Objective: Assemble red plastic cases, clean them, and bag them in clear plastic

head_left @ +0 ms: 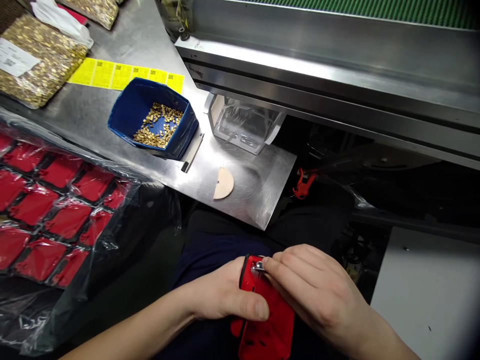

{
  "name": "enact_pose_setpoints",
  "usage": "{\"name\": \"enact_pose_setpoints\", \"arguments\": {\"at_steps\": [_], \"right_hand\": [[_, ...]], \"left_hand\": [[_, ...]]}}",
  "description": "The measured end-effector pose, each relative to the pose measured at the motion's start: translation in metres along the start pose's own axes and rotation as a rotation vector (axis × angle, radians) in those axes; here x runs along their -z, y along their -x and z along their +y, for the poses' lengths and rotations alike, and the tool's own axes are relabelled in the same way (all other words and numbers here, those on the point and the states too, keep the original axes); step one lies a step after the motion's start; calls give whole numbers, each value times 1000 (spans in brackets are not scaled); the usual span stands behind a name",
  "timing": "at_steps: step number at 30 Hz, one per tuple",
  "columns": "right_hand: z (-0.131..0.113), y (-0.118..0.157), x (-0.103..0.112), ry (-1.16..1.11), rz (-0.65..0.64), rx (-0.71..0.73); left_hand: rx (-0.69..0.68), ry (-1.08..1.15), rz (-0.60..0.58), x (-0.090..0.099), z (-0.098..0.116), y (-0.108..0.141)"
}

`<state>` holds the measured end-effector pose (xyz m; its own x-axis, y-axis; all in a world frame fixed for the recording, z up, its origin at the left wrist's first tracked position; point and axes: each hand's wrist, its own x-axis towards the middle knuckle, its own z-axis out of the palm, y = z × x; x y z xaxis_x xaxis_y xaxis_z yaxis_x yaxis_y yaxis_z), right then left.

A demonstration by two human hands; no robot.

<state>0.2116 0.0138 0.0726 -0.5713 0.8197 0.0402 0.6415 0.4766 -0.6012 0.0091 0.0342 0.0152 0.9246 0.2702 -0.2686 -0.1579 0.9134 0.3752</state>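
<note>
A worker's left hand [221, 295] holds a black-edged red part [270, 322] over the lap in the head camera's view, its grip closed around the piece's side with the thumb across the face. The right hand [318, 285] pinches a small metal piece [258, 266] in a narrow grip at the part's upper end; what it is, perhaps a clip or tool tip, is hard to make out. Ahead, on the metal surface [258, 192], a pale half-disc [224, 184] lies near a clear scoop-like tray [243, 127] and a blue bin [125, 107] of gold-coloured pieces [161, 125]. Yellow labels [103, 73] lie behind the bin. At left, more red parts [67, 217] sit in rows under clear plastic.
</note>
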Motion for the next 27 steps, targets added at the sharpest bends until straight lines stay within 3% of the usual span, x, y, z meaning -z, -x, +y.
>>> {"name": "enact_pose_setpoints", "arguments": {"at_steps": [10, 13, 15, 19, 22, 27], "right_hand": [[-3, -5, 3, 139, -13, 99], [3, -6, 5, 69, -3, 79], [13, -4, 6, -37, 96, -50], [37, 1, -3, -142, 356, -556], [49, 3, -16, -279, 336, -760], [64, 0, -45, -372, 213, -806]], "left_hand": [[37, -36, 15, 4, 1, -2], [37, -41, -11, 7, -1, -2], [59, -7, -20, 9, -4, -1], [118, 78, 9, 11, -10, 3], [115, 93, 15, 13, -12, 5], [90, 148, -48, 21, -13, 7]]}}
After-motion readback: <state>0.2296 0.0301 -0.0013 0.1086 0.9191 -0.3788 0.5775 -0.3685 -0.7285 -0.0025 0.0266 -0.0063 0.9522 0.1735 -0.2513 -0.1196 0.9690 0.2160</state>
